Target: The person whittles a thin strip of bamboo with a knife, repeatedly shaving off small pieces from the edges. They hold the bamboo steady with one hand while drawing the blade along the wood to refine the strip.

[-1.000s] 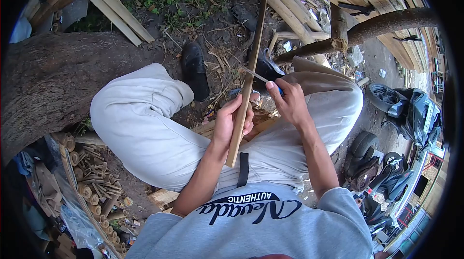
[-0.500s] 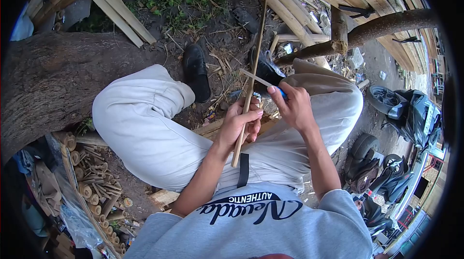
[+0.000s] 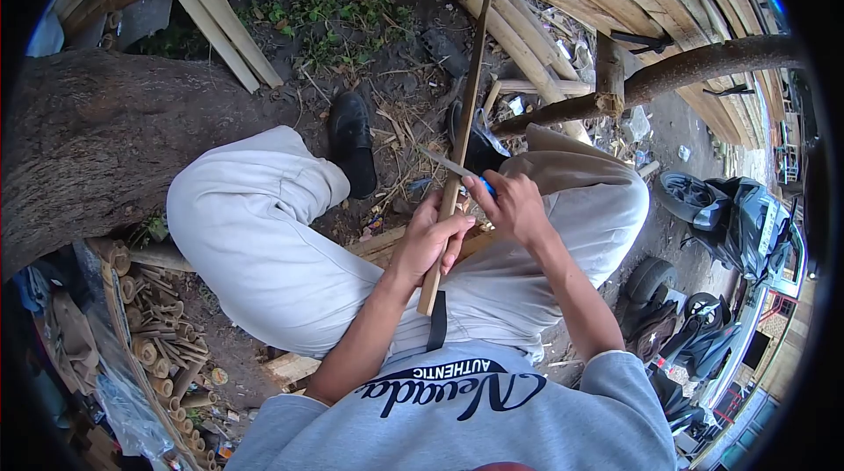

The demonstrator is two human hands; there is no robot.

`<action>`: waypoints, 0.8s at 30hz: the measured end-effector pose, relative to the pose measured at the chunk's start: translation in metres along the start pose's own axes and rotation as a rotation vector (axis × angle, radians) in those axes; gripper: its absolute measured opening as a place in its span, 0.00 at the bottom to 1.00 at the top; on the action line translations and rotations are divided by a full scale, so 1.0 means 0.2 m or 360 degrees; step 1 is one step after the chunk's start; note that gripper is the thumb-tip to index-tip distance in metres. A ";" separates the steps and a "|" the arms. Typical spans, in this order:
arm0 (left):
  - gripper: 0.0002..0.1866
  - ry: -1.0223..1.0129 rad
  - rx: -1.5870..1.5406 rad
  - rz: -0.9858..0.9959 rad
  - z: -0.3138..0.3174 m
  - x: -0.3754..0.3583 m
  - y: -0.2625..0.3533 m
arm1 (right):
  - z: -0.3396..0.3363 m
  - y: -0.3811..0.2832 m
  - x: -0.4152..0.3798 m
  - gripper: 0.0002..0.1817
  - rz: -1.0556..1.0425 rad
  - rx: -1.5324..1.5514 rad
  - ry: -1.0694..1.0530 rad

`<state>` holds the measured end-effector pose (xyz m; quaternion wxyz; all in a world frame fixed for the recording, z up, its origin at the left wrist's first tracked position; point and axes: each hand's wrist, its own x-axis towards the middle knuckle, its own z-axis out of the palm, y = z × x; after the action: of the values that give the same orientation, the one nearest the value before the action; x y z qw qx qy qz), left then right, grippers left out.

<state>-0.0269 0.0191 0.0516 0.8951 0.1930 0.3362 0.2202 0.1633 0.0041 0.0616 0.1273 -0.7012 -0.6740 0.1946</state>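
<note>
A long, thin bamboo strip (image 3: 470, 110) runs from my lap up past my shoes. Near its lower end my left hand (image 3: 431, 240) is wrapped round it, thumb on top. My right hand (image 3: 514, 207) grips a knife (image 3: 447, 162) with a blue handle. The blade crosses the strip just above my left hand and appears to touch it. Below my left fist, the strip's cut end (image 3: 428, 302) sticks out over my lap, beside a black strap (image 3: 438, 321).
A thick tree trunk (image 3: 97, 137) lies on the left. Cut bamboo pieces (image 3: 171, 339) are stacked at lower left. A branch (image 3: 703, 53) and bamboo poles (image 3: 519, 27) stand ahead. Motorbikes (image 3: 743, 216) are parked at right. Shavings litter the ground between my black shoes (image 3: 353, 141).
My right hand and the knife have moved left and slightly down, closer to my left hand. The strip's lower end has shifted a little down and left.
</note>
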 end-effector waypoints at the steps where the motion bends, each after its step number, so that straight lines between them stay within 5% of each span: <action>1: 0.21 0.0000 -0.0006 0.0009 0.00 0.00 0.00 | -0.03 -0.04 -0.03 0.30 -0.0095 0.0001 -0.0134; 6: 0.23 0.0097 0.0280 0.0016 0.04 -0.01 -0.03 | -0.07 0.03 0.07 0.30 -0.0057 -0.0243 -0.0190; 9: 0.24 0.0055 0.0246 0.0016 0.03 -0.01 -0.02 | -0.01 0.12 0.16 0.28 0.0266 -0.0012 -0.0057; 14: 0.24 0.0064 0.0247 0.0003 0.01 -0.04 0.01 | -0.06 -0.06 0.02 0.31 -0.0069 0.0168 -0.0368; 16: 0.24 0.0080 0.0300 -0.0004 0.03 -0.04 -0.01 | -0.08 -0.05 0.01 0.31 -0.0106 -0.0122 -0.0451; 20: 0.23 0.0086 0.0234 0.0027 0.04 -0.02 -0.03 | 0.00 0.16 0.21 0.32 0.0280 0.0028 -0.0119; 24: 0.23 0.0017 -0.0031 -0.0011 0.00 -0.03 -0.01 | -0.05 -0.06 0.08 0.28 0.0145 0.0207 -0.0300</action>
<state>-0.0320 0.0149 0.0539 0.8958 0.1820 0.3396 0.2216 0.1574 0.0222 0.0741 0.0997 -0.7000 -0.6363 0.3084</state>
